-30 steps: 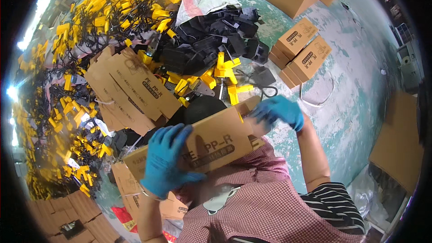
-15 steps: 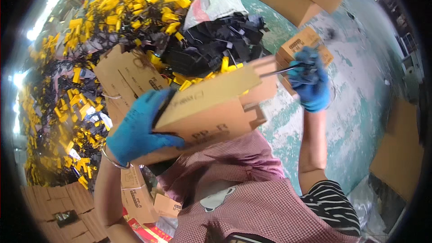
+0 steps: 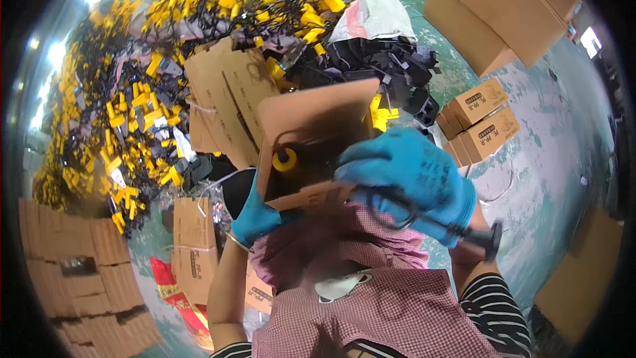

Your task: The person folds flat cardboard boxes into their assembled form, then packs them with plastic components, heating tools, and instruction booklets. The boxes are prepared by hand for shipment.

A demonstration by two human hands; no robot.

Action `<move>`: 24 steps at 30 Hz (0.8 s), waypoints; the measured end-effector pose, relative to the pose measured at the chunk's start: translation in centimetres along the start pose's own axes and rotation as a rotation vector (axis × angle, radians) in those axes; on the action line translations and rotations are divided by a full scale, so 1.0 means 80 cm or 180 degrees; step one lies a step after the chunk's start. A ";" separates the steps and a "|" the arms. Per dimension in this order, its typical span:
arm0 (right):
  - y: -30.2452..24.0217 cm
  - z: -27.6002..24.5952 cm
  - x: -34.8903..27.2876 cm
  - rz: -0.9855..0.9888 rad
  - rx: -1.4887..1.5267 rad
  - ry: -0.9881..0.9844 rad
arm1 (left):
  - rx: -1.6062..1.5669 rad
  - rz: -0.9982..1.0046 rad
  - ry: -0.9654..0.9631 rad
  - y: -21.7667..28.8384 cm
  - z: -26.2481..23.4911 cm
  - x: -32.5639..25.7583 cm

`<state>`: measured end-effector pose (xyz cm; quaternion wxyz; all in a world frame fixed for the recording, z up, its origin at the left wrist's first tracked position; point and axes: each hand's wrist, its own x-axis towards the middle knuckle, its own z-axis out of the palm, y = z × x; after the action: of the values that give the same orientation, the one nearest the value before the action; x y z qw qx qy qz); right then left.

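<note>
I hold a small brown cardboard box (image 3: 318, 116) lifted close under the camera, its open side toward me with a yellow and black part inside. My left hand (image 3: 255, 215), in a blue glove, grips the box at its lower left corner. My right hand (image 3: 411, 176), also blue-gloved, is closed around a pair of black scissors (image 3: 430, 219) and rests against the box's lower right edge. The scissor tips are hidden.
A large heap of yellow and black plastic parts (image 3: 139, 99) covers the floor at left and top. Flattened cardboard sheets (image 3: 222, 99) lie on it. Small closed boxes (image 3: 483, 119) stand at right, big cartons (image 3: 503, 6) at top right, stacked boxes (image 3: 79, 272) at lower left.
The box has come up from my lap and turned its open side toward the camera. My right hand took up the scissors and moved back to the box's edge.
</note>
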<state>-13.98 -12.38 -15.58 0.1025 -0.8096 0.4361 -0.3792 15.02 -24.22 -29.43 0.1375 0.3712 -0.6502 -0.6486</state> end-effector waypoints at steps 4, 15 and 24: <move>-0.028 0.003 0.045 -0.0168 -0.0192 0.0115 | 0.0486 0.0962 -0.0181 -0.022 -0.009 -0.006; 0.019 0.084 0.052 0.0267 -0.1725 -0.1439 | 0.2101 0.2792 0.2225 0.067 0.033 -0.066; 0.010 0.062 0.047 0.0931 0.0357 -0.0038 | 0.3836 0.2488 0.0942 0.163 0.003 -0.015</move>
<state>-9.71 -16.65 -17.44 0.2043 -0.7328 0.5269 -0.3792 11.71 -24.74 -16.75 0.2172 0.2071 -0.9536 -0.0250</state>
